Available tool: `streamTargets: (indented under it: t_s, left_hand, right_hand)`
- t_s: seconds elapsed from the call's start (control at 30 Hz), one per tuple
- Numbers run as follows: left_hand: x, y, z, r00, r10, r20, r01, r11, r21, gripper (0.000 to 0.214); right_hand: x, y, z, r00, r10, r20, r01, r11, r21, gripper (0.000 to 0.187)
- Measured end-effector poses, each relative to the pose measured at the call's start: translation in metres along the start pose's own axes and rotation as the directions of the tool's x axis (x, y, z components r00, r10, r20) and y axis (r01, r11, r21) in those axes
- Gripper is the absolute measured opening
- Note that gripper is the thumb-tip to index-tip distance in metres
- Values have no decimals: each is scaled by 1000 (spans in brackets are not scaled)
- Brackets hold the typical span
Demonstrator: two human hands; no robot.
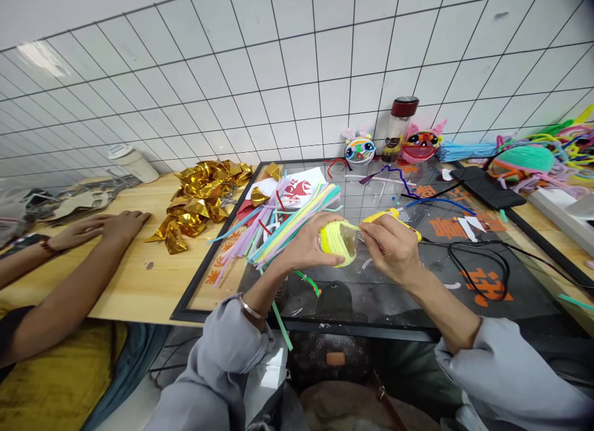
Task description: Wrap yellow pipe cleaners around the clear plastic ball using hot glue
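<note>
My left hand (pixel 306 244) is closed round a small clear cup (pixel 341 242) partly wrapped in yellow pipe cleaner, held just above the glass work mat (pixel 510 307). My right hand (pixel 392 245) pinches the free end of the yellow pipe cleaner at the cup's right side. A yellow glue gun (pixel 387 216) lies right behind my right hand, and whether the hand touches it is unclear. A fan of pastel pipe cleaners (pixel 283 224) lies just left of my left hand.
Another person's hands (pixel 99 228) rest flat on the wooden table at left. Crumpled gold foil (pixel 202 196), a white tumbler (pixel 132 162), two painted masks (pixel 359 149), a jar (pixel 399 128), a phone (pixel 487 187), a black cable (pixel 482 264) and heaped pipe cleaners (pixel 547 156) surround the mat.
</note>
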State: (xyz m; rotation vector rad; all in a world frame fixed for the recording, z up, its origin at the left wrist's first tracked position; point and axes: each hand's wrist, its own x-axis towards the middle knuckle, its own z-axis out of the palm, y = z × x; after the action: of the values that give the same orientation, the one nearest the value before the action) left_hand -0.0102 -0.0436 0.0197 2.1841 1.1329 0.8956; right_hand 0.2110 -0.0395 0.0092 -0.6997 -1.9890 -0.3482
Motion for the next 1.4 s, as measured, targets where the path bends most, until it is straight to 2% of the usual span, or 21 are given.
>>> streamTargets:
  t_s: [0.23, 0.37, 0.47, 0.8, 1.4]
  left_hand:
    - [-1, 1, -2, 1000, -7, 13, 7, 1000, 23, 73]
    - [-1, 0, -2, 1000, -10, 22, 10, 1000, 15, 73]
    - [0, 0, -2, 1000, -6, 22, 6, 1000, 8, 73]
    - [0, 0, -1, 999, 26, 22, -25, 999, -23, 72]
    - [-1, -3, 1, 999, 45, 26, -45, 999, -12, 74]
  right_hand:
    - [-1, -4, -3, 990, 127, 53, -135, 972, 192, 8]
    - [-1, -6, -3, 985, 153, 76, -167, 950, 265, 10]
    - [-1, -6, -2, 987, 131, 95, -153, 943, 295, 15]
    - [-3, -5, 1, 997, 28, 79, -46, 969, 243, 14]
    - [-5, -7, 4, 996, -15, 83, -3, 976, 217, 15]
